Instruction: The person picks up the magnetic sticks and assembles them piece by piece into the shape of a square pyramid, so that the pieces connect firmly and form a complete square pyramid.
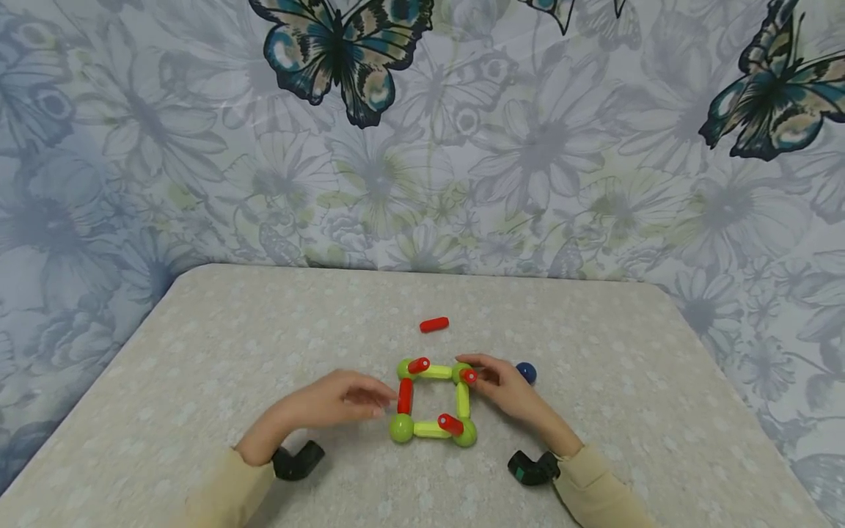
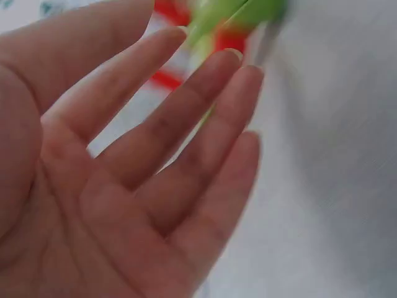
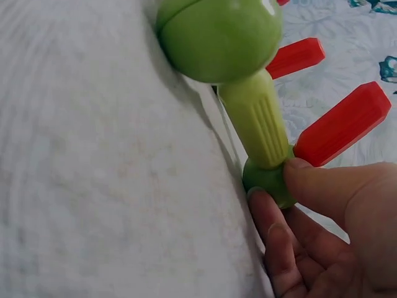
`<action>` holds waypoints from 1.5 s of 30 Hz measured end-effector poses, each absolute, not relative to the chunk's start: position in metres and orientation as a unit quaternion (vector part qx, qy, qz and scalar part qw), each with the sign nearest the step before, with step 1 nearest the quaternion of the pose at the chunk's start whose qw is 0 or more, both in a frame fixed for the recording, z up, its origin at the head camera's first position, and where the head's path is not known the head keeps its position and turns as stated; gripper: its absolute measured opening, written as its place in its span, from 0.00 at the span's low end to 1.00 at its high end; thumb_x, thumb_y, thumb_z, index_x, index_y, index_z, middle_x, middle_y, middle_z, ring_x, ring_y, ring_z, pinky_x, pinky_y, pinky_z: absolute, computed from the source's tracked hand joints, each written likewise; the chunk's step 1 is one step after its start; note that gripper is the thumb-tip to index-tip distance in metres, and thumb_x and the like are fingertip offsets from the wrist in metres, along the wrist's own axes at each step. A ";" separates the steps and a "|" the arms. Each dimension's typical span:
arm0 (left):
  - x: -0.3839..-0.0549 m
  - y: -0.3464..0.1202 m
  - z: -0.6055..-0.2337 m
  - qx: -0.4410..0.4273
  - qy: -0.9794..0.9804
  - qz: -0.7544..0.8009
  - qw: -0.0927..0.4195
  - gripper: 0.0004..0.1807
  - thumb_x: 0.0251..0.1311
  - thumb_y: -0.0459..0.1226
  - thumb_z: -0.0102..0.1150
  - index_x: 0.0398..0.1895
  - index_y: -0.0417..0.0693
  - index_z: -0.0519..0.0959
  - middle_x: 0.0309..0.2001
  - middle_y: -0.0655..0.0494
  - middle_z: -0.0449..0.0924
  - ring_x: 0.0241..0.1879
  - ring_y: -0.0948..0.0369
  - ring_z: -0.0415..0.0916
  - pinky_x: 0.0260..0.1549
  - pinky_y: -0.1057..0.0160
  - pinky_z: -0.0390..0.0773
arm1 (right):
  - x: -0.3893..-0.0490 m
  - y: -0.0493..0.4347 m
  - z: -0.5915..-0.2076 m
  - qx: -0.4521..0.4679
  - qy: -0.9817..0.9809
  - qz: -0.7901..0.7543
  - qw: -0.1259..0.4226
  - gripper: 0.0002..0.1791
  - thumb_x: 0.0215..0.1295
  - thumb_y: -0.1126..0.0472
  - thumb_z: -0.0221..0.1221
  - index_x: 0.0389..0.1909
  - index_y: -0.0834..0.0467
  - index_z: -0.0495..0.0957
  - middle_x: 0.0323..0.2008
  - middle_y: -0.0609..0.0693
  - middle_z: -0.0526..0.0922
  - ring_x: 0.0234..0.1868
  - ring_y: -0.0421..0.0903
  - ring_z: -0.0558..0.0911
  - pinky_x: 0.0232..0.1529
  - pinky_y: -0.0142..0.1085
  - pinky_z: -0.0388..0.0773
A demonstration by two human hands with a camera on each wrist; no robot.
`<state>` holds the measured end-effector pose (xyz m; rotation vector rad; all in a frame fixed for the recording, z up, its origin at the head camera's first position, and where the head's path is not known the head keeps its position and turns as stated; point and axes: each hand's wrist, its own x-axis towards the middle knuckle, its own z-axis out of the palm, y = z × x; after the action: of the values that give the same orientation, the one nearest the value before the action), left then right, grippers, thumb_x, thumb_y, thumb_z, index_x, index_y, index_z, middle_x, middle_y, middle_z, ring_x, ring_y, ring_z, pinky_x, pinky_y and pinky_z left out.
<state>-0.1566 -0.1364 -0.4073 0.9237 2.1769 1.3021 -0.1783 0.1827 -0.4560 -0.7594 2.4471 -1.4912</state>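
A square frame of several green balls (image 1: 401,428) and rods lies on the table. Its left side is a red rod (image 1: 405,396); the others are yellow-green rods (image 3: 255,121). Red rods (image 3: 344,124) stick up from the two far balls and the near right one. Beside the left side, my left hand (image 1: 339,400) has loosely extended fingers (image 2: 180,118) and an empty palm in the left wrist view. My right hand (image 1: 502,385) pinches the far right green ball (image 3: 270,186) between thumb and fingers, at the foot of its upright red rod.
Beyond the frame lies a loose red rod (image 1: 434,324). A dark blue ball (image 1: 526,372) sits just right of my right hand. The pale patterned table (image 1: 198,330) reaches back to a floral butterfly cloth (image 1: 528,183). Black devices (image 1: 300,460) are strapped to both wrists.
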 end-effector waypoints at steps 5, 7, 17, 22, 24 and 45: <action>-0.210 -0.134 -0.400 0.260 0.802 0.518 0.142 0.18 0.64 0.35 0.57 0.54 0.35 0.75 0.49 0.43 0.77 0.47 0.52 0.75 0.45 0.58 0.75 | -0.177 0.187 -0.463 -0.241 0.826 -0.503 0.077 0.20 0.67 0.67 0.55 0.60 0.59 0.72 0.51 0.53 0.78 0.39 0.47 0.78 0.38 0.34 0.75; -0.231 -0.122 -0.405 0.236 0.805 0.531 0.121 0.18 0.63 0.35 0.58 0.54 0.35 0.75 0.49 0.43 0.77 0.47 0.53 0.75 0.46 0.57 0.74 | -0.176 0.189 -0.464 -0.234 0.827 -0.506 0.077 0.20 0.67 0.68 0.55 0.60 0.57 0.73 0.51 0.51 0.77 0.38 0.46 0.78 0.38 0.34 0.75; -0.287 -0.062 -0.420 0.192 0.867 0.434 0.150 0.22 0.56 0.36 0.65 0.55 0.40 0.76 0.51 0.46 0.76 0.51 0.53 0.72 0.44 0.58 0.75 | -0.176 0.187 -0.459 -0.250 0.820 -0.507 0.088 0.22 0.67 0.68 0.55 0.61 0.58 0.71 0.53 0.52 0.77 0.41 0.46 0.79 0.40 0.36 0.76; -0.289 -0.061 -0.428 0.185 0.890 0.392 0.142 0.19 0.53 0.37 0.68 0.48 0.41 0.80 0.43 0.51 0.78 0.44 0.56 0.73 0.44 0.61 0.74 | -0.173 0.180 -0.453 -0.260 0.818 -0.504 0.090 0.22 0.66 0.70 0.55 0.61 0.62 0.71 0.51 0.56 0.77 0.40 0.49 0.79 0.38 0.35 0.76; -0.289 -0.063 -0.430 0.173 0.898 0.382 0.132 0.15 0.52 0.37 0.69 0.44 0.42 0.82 0.40 0.54 0.79 0.41 0.57 0.74 0.42 0.62 0.74 | -0.175 0.179 -0.457 -0.270 0.815 -0.505 0.080 0.21 0.66 0.69 0.55 0.61 0.62 0.71 0.50 0.55 0.78 0.39 0.48 0.79 0.38 0.35 0.76; -0.247 -0.120 -0.440 0.161 0.873 0.456 0.067 0.12 0.55 0.35 0.66 0.43 0.40 0.82 0.38 0.53 0.80 0.37 0.58 0.76 0.36 0.62 0.75 | -0.182 0.182 -0.466 -0.261 0.828 -0.492 0.065 0.22 0.65 0.69 0.56 0.60 0.59 0.72 0.49 0.52 0.79 0.38 0.45 0.79 0.38 0.35 0.76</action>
<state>-0.2467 -0.1202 -0.4402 0.4850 2.6315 1.3736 -0.1819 0.1821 -0.4656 -0.7884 2.4986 -1.4834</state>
